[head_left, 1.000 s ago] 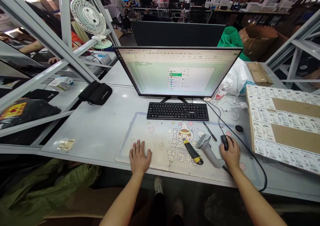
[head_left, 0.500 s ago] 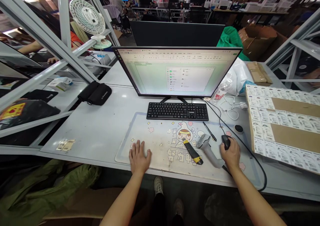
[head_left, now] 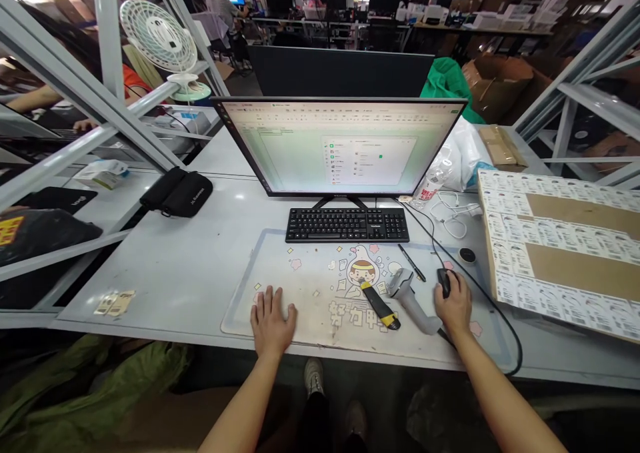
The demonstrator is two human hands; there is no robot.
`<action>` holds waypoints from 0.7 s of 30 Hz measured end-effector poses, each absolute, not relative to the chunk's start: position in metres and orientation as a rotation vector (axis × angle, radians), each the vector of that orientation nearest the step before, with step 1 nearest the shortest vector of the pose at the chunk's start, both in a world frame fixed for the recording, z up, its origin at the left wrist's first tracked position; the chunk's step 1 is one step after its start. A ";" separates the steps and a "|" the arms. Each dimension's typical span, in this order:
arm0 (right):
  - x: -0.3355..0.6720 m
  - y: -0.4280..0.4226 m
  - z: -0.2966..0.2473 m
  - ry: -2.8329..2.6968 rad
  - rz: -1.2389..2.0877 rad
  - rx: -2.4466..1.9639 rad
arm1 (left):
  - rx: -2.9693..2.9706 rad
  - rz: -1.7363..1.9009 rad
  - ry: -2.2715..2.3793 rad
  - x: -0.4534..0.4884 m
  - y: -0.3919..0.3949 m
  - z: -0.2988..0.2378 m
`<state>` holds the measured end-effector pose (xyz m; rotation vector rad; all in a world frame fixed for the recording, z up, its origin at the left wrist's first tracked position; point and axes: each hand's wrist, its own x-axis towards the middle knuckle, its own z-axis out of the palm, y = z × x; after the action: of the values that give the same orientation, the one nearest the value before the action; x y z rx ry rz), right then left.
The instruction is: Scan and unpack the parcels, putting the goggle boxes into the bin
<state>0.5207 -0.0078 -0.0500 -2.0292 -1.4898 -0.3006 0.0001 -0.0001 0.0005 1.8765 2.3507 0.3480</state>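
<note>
My left hand [head_left: 271, 319] lies flat and open on the printed desk mat [head_left: 310, 286], fingers spread, holding nothing. My right hand [head_left: 453, 303] rests curled over a black mouse [head_left: 444, 281] at the mat's right side. Between the hands lie a grey barcode scanner [head_left: 410, 293] and a black-and-yellow utility knife [head_left: 380, 305]. A black keyboard [head_left: 347, 224] sits beyond the mat, under a lit monitor [head_left: 340, 146] showing a spreadsheet with a dialog window.
A cardboard sheet covered with labels [head_left: 555, 239] lies at the right. A black pen [head_left: 411, 262] and small round puck [head_left: 467, 255] sit near the mouse cable. A black pouch [head_left: 177, 191] and white fan [head_left: 160, 39] stand left; metal rack struts flank both sides.
The view has shifted slightly left and down. The dialog window on the monitor has changed its contents. Both hands stay where they were.
</note>
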 end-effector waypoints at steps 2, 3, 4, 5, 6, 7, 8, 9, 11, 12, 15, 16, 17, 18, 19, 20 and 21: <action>0.520 -0.008 -0.050 -1.480 -0.291 -2.039 | 1.877 0.350 2.346 0.000 0.000 0.001; 0.519 -0.008 -0.050 -1.477 -0.286 -2.041 | 1.876 0.352 2.343 0.000 0.001 0.001; 0.519 -0.008 -0.050 -1.475 -0.281 -2.041 | 1.873 0.357 2.342 -0.001 0.001 0.001; 0.519 -0.008 -0.050 -1.473 -0.278 -2.039 | 1.869 0.361 2.340 -0.001 0.001 0.001; 0.519 -0.008 -0.050 -1.471 -0.276 -2.036 | 1.863 0.364 2.338 -0.001 0.001 0.001; 0.519 -0.008 -0.050 -1.472 -0.277 -2.034 | 1.857 0.366 2.335 -0.001 0.001 0.001; 0.519 -0.008 -0.050 -1.474 -0.280 -2.031 | 1.852 0.368 2.332 -0.002 0.001 0.001; 0.519 -0.008 -0.051 -1.478 -0.286 -2.030 | 1.848 0.368 2.330 -0.002 0.001 0.000; 0.520 -0.008 -0.052 -1.491 -0.299 -2.029 | 1.847 0.367 2.333 -0.001 0.001 0.000; 0.520 -0.008 -0.052 -1.499 -0.306 -2.027 | 1.850 0.367 2.335 -0.001 0.001 0.000; 0.521 -0.008 -0.053 -1.503 -0.306 -2.019 | 1.867 0.372 2.337 -0.001 0.001 -0.001; 0.521 -0.008 -0.053 -1.497 -0.297 -2.014 | 1.872 0.375 2.333 -0.001 0.001 -0.001; 0.521 -0.008 -0.052 -1.488 -0.285 -2.006 | 1.874 0.377 2.329 -0.001 0.001 -0.001; 0.521 -0.008 -0.052 -1.478 -0.273 -1.999 | 1.873 0.378 2.328 -0.001 0.001 -0.001; 0.520 -0.008 -0.052 -1.471 -0.262 -1.992 | 1.871 0.379 2.329 -0.001 0.001 -0.001; 0.520 -0.008 -0.052 -1.463 -0.253 -1.988 | 1.869 0.380 2.332 -0.001 0.001 -0.001; 0.520 -0.008 -0.052 -1.457 -0.244 -1.987 | 1.869 0.380 2.335 -0.001 0.001 -0.002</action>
<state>0.5199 -0.0076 -0.0515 -1.9872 -1.4568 -0.2442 -0.0013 0.0009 -0.0015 1.8691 2.3351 0.3801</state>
